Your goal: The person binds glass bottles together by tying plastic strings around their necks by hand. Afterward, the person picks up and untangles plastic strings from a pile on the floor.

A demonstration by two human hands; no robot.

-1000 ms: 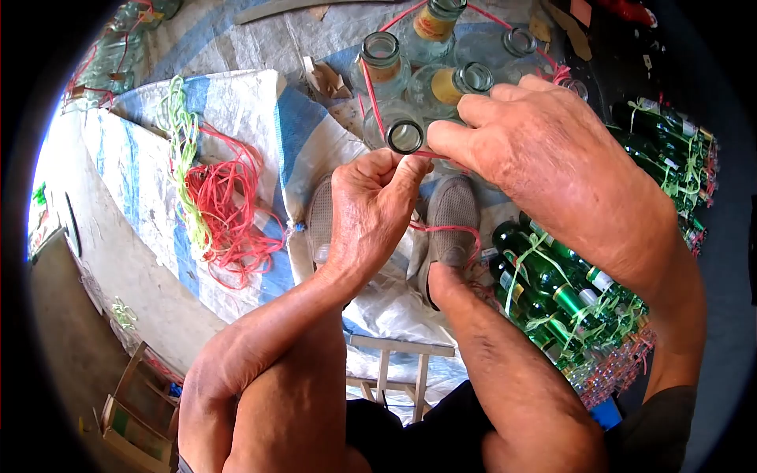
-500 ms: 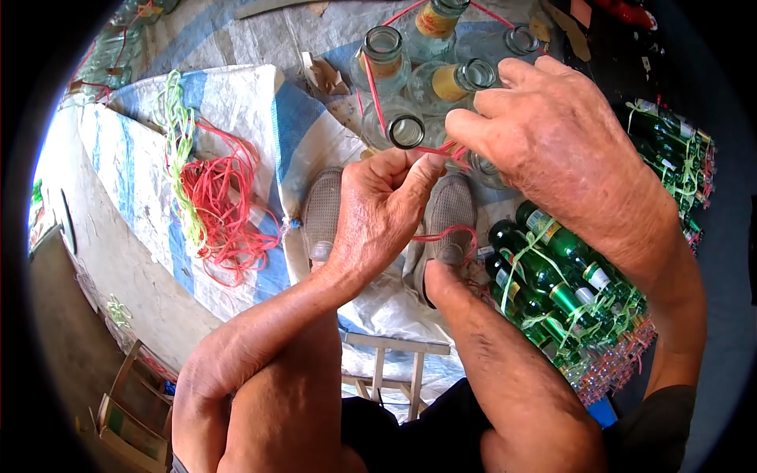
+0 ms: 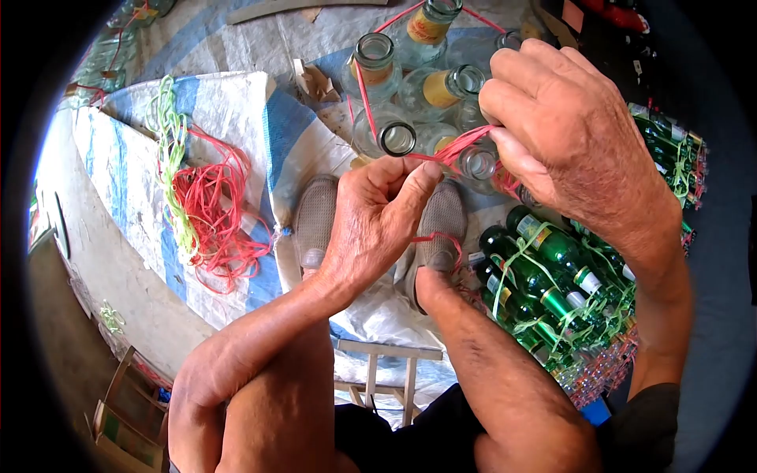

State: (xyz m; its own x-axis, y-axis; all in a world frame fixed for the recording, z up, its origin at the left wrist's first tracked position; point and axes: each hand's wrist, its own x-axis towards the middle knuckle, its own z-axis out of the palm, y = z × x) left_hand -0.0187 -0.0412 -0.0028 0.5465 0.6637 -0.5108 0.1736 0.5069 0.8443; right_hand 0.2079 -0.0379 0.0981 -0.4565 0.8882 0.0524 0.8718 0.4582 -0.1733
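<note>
A red plastic string (image 3: 459,147) runs taut between my hands, close above the mouths of the clear glass bottles (image 3: 397,139). My left hand (image 3: 384,206) pinches it between thumb and forefinger, next to the nearest bottle mouth. My right hand (image 3: 564,130) is closed round the other end, higher and to the right. The bottles stand upright in a cluster beyond my feet, some with yellow-orange labels, and red string passes around and between them. A loose tail of string hangs below my left hand, over my right shoe (image 3: 441,229).
Bundled green bottles (image 3: 544,268) tied with pale green string lie at the right. Tangled red string (image 3: 213,205) and light green string (image 3: 169,134) lie on the striped sheet (image 3: 118,165) at the left. A wooden stool (image 3: 390,347) shows below, near my legs.
My right hand has turned and pulled away from my left, drawing out a longer stretch of red string between them. My left hand keeps its pinch.
</note>
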